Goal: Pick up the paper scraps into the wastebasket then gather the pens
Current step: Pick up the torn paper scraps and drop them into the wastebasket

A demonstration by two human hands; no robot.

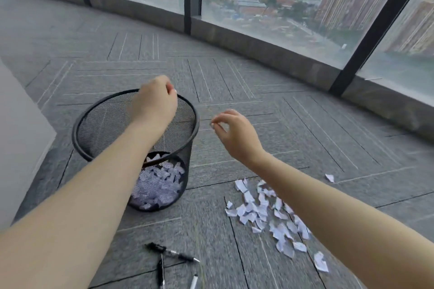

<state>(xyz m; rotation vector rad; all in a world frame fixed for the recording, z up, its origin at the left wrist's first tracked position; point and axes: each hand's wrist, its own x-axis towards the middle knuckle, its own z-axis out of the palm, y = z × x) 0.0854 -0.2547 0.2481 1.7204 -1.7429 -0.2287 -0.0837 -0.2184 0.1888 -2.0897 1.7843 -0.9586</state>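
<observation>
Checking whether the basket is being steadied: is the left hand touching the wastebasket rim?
Cannot tell. In the head view the left hand overlaps the far rim of the wastebasket, but one camera cannot show whether it rests on the rim or hovers above it.

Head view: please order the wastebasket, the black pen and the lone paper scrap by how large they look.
1. wastebasket
2. black pen
3. lone paper scrap

The pen lies nearer the camera, yet the order looks plain.

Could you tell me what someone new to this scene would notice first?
Probably the black mesh wastebasket on the carpet at centre left, partly filled with scraps, with the left hand curled above its rim. Next, the pile of paper scraps on the floor under the right forearm, while the right hand hangs pinched beside the basket. Pens lie at the bottom edge.
</observation>
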